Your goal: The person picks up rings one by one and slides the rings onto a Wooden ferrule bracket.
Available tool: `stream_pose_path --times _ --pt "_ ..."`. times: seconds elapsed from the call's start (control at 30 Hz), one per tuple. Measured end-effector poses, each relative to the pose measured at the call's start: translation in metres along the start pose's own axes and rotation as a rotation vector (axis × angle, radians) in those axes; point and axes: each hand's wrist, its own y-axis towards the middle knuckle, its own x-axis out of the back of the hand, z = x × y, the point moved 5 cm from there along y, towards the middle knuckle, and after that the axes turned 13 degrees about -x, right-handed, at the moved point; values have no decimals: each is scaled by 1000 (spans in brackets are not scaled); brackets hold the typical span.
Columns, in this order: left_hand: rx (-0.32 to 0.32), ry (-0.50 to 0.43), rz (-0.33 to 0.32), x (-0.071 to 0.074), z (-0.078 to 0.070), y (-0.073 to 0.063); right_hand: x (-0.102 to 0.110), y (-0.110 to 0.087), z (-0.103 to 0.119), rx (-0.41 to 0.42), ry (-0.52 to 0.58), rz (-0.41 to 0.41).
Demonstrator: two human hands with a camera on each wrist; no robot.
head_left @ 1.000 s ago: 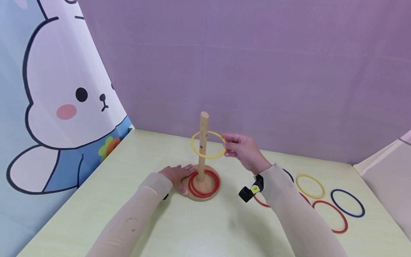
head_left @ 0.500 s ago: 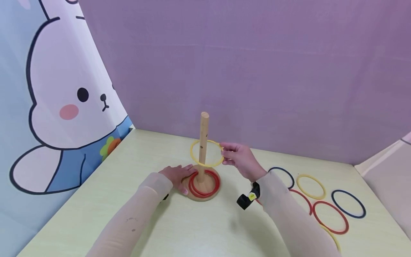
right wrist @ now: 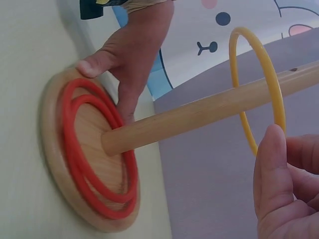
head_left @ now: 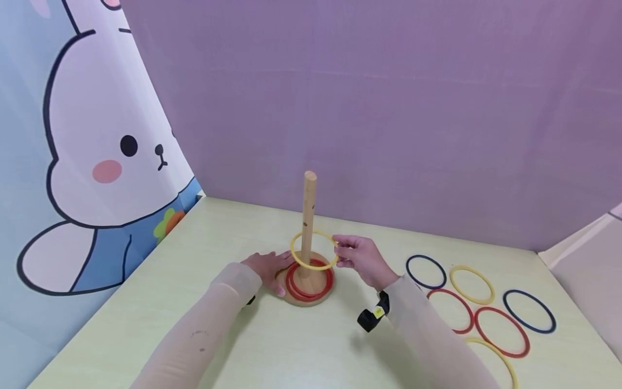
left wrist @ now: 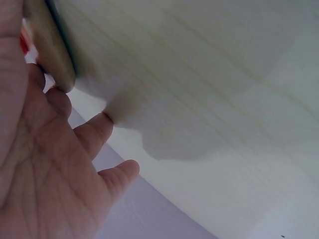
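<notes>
A wooden post (head_left: 309, 205) stands upright on a round wooden base (right wrist: 50, 129). Two red rings (right wrist: 70, 149) lie around the post's foot, overlapping on the base. My right hand (head_left: 363, 260) pinches the right side of a yellow ring (head_left: 313, 268) between thumb and fingers. That ring encircles the lower part of the post, tilted a little and held above the red rings. My left hand (head_left: 268, 269) rests on the left edge of the base, its thumb on the rim in the right wrist view. In the left wrist view its fingers (left wrist: 94, 132) are spread, some beside the base edge.
On the table's right lie several loose rings: a blue ring (head_left: 408, 267), a yellow ring (head_left: 453, 281), another blue ring (head_left: 529, 294), red rings (head_left: 457, 294) (head_left: 502, 312), and a yellow one partly cut off by the frame. A purple cloth (head_left: 364, 119) hangs behind the table.
My right hand has lowered the yellow ring along the post, from around its upper half to near the base. The left hand has stayed on the base.
</notes>
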Motion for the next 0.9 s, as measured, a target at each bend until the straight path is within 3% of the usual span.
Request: stream_pose_path --times 0.9 --pt "17 4 -5 0 -1 2 -6 14 -45 -22 -19 -8"
